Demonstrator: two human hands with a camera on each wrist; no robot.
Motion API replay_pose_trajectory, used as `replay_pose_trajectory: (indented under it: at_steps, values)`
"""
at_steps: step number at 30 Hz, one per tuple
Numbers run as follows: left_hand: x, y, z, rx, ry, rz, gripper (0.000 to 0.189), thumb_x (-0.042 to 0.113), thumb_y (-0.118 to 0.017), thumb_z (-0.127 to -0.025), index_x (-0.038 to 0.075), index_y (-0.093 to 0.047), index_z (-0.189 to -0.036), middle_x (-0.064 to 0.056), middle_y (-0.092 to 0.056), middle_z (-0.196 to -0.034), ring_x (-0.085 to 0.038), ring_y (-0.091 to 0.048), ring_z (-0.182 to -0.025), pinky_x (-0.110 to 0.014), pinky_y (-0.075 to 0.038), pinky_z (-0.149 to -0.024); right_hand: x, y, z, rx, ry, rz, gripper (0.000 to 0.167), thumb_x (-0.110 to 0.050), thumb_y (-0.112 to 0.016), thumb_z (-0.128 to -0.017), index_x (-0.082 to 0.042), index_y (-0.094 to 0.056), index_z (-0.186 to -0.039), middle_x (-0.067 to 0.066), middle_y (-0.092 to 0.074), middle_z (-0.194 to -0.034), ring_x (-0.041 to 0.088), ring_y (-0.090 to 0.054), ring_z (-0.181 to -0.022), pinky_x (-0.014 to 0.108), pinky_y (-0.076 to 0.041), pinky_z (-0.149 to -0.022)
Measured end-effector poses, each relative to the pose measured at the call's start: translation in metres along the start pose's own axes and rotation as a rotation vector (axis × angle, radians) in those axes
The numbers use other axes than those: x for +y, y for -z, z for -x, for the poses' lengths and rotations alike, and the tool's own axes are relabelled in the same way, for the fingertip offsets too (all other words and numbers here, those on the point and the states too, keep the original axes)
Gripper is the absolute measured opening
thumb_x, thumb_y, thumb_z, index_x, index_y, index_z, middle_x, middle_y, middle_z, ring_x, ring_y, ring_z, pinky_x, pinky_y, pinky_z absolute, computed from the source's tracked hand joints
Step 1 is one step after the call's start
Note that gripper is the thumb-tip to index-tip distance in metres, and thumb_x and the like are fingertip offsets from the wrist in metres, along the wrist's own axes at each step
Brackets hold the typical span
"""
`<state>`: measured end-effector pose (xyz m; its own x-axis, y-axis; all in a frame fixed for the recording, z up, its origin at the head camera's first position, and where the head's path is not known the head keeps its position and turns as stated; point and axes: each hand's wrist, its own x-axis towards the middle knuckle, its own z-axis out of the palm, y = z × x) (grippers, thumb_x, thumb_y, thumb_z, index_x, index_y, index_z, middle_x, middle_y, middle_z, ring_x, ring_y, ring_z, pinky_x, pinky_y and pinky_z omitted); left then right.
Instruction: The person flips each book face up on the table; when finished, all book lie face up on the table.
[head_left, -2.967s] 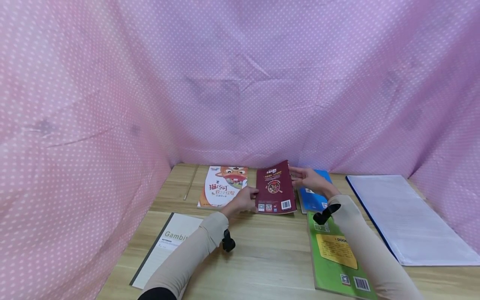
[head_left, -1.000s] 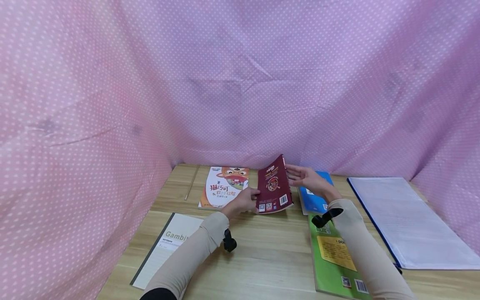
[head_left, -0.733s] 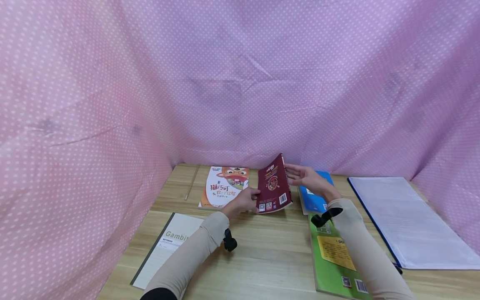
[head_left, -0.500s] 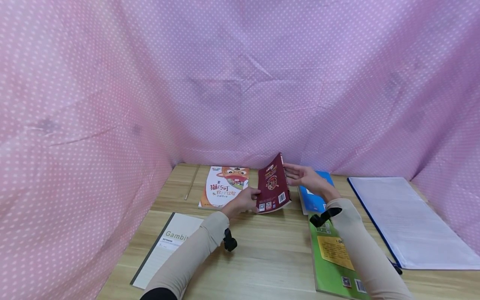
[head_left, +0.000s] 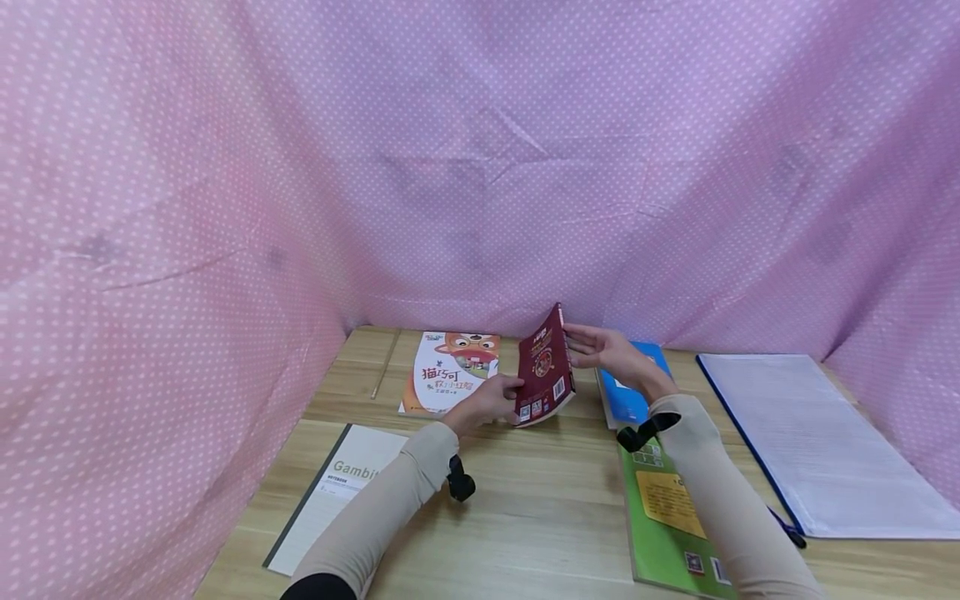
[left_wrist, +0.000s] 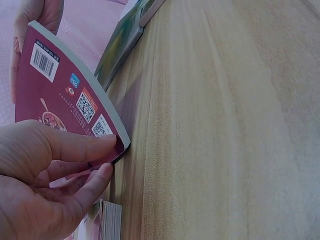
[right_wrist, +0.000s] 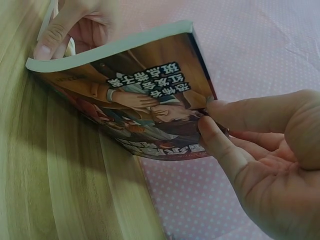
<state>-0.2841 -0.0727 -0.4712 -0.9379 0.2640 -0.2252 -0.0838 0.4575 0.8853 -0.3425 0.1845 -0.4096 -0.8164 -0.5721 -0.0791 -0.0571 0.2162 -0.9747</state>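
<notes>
Maroon book (head_left: 542, 367) in the middle of the frame tilts up with its right edge raised, and its lower edge bows, so you may have some strain in it. Nearest you, your left sleeve (head_left: 382, 512) crosses the notebook (head_left: 330, 500) at lower left; pulling that arm back low could drag it askew. At lower right, your right sleeve (head_left: 738, 517) passes over the green book (head_left: 667, 542), and a dropped elbow could shove it along the tabletop (head_left: 517, 533). Further off, your left hand (head_left: 483, 402) has its grip closed in a pinch on the lower left corner, thumb on the back cover; with so little caught, a twist could crease that corner or work it loose. Your right hand (head_left: 609, 354) has a nearly closed grip, fingertips at the raised edge; how firmly they press, you cannot tell. If they lose that edge, expect the book to flop flat. Falling rightward, it could strike the blue book (head_left: 626, 404); leftward, the white storybook (head_left: 442, 379). Behind, the pink cloth (head_left: 480, 208) could brush the raised top if you push too far.
</notes>
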Motion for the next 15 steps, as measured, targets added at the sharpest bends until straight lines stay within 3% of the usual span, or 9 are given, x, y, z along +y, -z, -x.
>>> replay_pose_trajectory:
  at_steps: [8, 15]
  values:
    - [-0.0001, 0.0027, -0.0020, -0.029, 0.003, 0.012, 0.074, -0.009, -0.075, -0.081, -0.001, -0.047, -0.150, -0.019, -0.052, -0.147, -0.035, -0.053, -0.132, -0.048, -0.042, -0.117, -0.0038, -0.0030, -0.0021, -0.009, 0.026, -0.011, 0.070, 0.001, -0.062, -0.098, -0.005, -0.031, -0.160, 0.018, -0.035, -0.163, 0.036, -0.035, -0.151, 0.030, -0.049, -0.108]
    - [0.0007, 0.0030, -0.0023, -0.054, -0.002, 0.046, 0.077, -0.009, -0.075, -0.081, -0.001, -0.045, -0.151, -0.019, -0.053, -0.150, -0.035, -0.054, -0.134, -0.046, -0.044, -0.116, -0.0058, -0.0077, -0.0061, -0.001, 0.039, -0.010, 0.068, 0.000, -0.063, -0.098, -0.005, -0.033, -0.158, 0.018, -0.038, -0.162, 0.034, -0.037, -0.150, 0.031, -0.047, -0.110]
